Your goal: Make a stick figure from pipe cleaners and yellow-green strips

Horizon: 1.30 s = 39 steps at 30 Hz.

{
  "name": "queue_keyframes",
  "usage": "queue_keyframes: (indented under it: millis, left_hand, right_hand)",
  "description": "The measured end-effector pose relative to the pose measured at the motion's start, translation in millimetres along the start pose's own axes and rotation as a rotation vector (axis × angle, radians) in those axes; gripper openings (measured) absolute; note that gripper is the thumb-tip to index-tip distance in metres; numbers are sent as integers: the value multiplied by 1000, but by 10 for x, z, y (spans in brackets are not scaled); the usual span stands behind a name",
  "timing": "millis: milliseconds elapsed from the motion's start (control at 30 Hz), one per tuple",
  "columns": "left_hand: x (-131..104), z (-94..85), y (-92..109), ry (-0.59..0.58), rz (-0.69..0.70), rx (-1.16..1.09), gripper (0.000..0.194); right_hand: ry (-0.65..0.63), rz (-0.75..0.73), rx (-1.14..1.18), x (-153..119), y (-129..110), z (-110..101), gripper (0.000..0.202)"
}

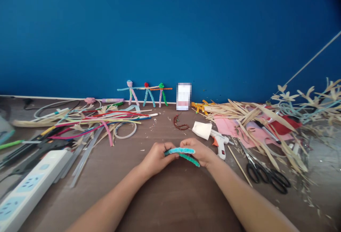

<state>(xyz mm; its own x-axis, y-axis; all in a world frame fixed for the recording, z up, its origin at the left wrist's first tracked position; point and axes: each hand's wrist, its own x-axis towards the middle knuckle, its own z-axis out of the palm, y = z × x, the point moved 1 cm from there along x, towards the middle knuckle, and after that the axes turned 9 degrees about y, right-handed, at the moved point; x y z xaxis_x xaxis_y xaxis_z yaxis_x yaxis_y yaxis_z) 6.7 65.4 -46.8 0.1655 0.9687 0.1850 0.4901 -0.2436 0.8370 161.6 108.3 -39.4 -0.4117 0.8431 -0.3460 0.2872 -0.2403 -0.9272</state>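
Our left hand (160, 155) and right hand (198, 150) meet over the middle of the brown worktop (173, 203), left grip pinched on a folded turquoise fuzzy stem (183, 150), right fingers touching it, their exact closure unclear.

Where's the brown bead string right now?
Head view, just right of centre: bead string on the table, left of the white cup, nearer than the pixelated card.

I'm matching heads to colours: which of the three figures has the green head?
The rightmost figure. The middle figure has a red head, the leftmost figure a pale one.
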Motion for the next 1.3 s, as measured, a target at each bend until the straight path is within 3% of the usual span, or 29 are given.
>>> queue_keyframes:
  millis: [167,267,400,567,700,1033,1300]
  left_hand:
    - [2,10,28,85,2,-62,13]
    - [28,26,-22,71,-106,-204,13]
    - [66,33,-99,83,-293,-432,20]
    - [86,20,-116,86,-318,-502,21]
    - [84,16,-117,76,-348,-492,20]
    - [83,17,-78,54,-396,-474,17]
    - [77,16,-86,77,-390,-471,20]
  right_hand:
    - [9,62,195,24,35,21,18]
    - [42,9,192,28,25,29,16]
    - [165,-252,68,29,1,5,9]
    - [296,-679,-363,-79,-69,-8,11]
    - [320,-839,-625,-164,-121,40,12]
    - [385,-853,-811,-117,-57,87,2]
    - [438,-797,-721,-109,-25,127,2]
